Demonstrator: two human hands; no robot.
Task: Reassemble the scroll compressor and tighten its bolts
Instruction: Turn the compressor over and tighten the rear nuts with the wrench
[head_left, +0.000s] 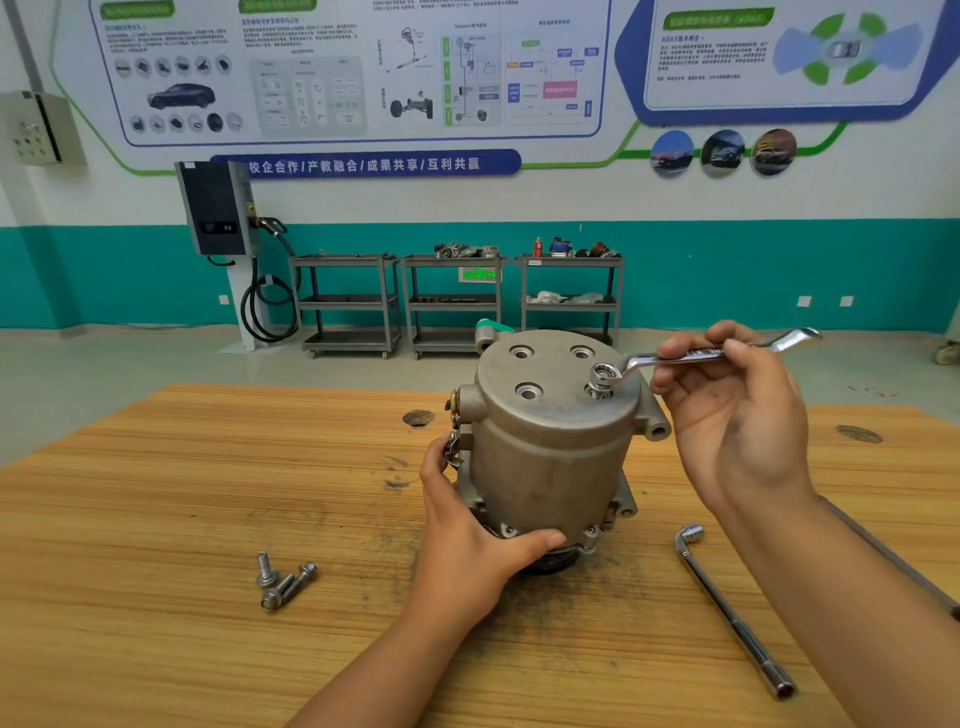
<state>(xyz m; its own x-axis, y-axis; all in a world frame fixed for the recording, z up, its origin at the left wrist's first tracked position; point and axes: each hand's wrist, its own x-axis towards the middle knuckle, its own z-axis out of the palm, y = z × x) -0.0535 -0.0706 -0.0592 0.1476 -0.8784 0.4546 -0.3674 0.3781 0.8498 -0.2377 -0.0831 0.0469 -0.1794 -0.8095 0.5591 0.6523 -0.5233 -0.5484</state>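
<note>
Grey cast-metal scroll compressor (545, 457) is stood upright at frame centre on the scuffed wooden surface (156, 519). Its lower housing is gripped by the left hand (467, 525), thumb across the front flange and the other fingers wrapped round the left side. The silver ring-and-open-end spanner (696, 356) is pinched mid-shank by the right hand (737, 410) at right of centre, its fingers (691, 343) curled over the shank with the thumb on top. The ring end is seated on the one flanged steel bolt (600, 384) in the cover's near-right hole. Thread is visible under the head, so the bolt is judged only part-run. Three cover holes (529, 391) are empty, and three loose flanged bolts (283, 582) are piled at lower left. A long L-shaped socket wrench (727, 608) is laid at lower right. For this step the ring should be kept square and fully down on the head, and the body held firm against turning. This bolt is best left just snug, the other three started by hand, then all tightened crosswise so the cover is pulled down evenly.
</note>
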